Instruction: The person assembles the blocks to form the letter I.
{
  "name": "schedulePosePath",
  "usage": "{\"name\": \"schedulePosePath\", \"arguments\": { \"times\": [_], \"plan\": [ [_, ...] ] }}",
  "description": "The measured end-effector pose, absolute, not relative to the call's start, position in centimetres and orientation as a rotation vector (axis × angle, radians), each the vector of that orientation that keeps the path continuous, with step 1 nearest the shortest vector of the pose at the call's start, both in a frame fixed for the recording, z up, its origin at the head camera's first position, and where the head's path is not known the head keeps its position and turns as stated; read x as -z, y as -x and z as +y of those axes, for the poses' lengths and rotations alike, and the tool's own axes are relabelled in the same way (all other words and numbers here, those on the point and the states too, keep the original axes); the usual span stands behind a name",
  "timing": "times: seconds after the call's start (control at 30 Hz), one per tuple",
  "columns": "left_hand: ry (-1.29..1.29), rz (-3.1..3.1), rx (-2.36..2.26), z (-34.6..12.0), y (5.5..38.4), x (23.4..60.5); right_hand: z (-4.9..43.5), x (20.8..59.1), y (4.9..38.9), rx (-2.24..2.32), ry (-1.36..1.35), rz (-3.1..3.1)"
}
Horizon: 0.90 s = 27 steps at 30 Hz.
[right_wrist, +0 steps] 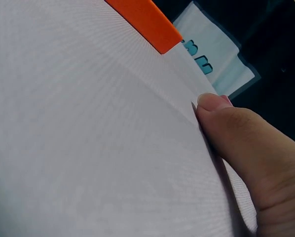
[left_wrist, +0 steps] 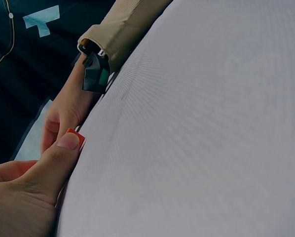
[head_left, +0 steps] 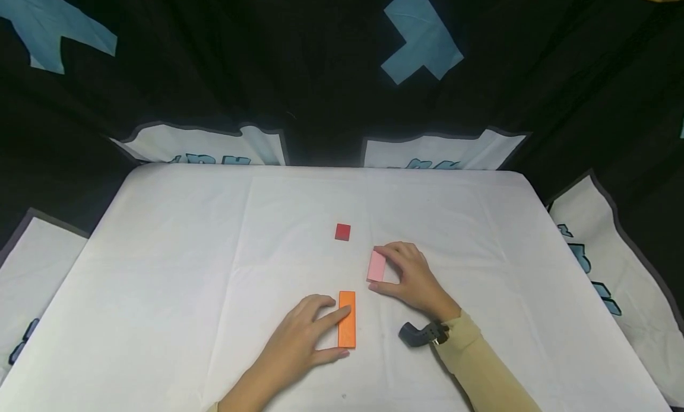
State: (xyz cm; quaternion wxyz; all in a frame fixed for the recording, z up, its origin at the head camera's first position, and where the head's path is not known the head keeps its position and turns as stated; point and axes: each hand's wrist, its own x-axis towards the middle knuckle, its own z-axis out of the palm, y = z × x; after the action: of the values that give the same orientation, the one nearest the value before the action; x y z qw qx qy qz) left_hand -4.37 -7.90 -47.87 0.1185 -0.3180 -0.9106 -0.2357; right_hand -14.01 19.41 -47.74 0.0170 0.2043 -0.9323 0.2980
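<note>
An orange block (head_left: pixel 347 332), long and rectangular, lies on the white-covered table near the front middle. My left hand (head_left: pixel 296 341) holds it, thumb at its near end and index fingertip on its top. In the left wrist view the left thumb (left_wrist: pixel 56 158) covers most of the orange block's end (left_wrist: pixel 80 138). Farther right, a shorter pink block (head_left: pixel 376 266) is pinched lengthwise by my right hand (head_left: pixel 411 275), thumb at the near end, index finger at the far end. The right wrist view shows little of the pink block (right_wrist: pixel 227 99) behind the thumb.
A small red square block (head_left: pixel 342 232) sits beyond both hands, near the middle of the table (head_left: pixel 160 269). A dark wrist strap (head_left: pixel 419 335) sticks out from the right wrist. Dark curtains (head_left: pixel 240 73) with pale blue patches hang behind the table's far edge.
</note>
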Motion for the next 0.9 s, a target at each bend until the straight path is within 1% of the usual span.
{"name": "schedulePosePath", "arguments": {
  "times": [0.5,0.9],
  "plan": [
    [0.962,-2.613,0.673,-7.84,4.50,47.84,20.16,47.68,14.03,-1.074,-0.645,-2.871],
    [0.954,-2.627,0.670,-7.82,4.37,47.77,19.95,47.59,14.19,-1.051,-0.643,-2.885]
  ]
}}
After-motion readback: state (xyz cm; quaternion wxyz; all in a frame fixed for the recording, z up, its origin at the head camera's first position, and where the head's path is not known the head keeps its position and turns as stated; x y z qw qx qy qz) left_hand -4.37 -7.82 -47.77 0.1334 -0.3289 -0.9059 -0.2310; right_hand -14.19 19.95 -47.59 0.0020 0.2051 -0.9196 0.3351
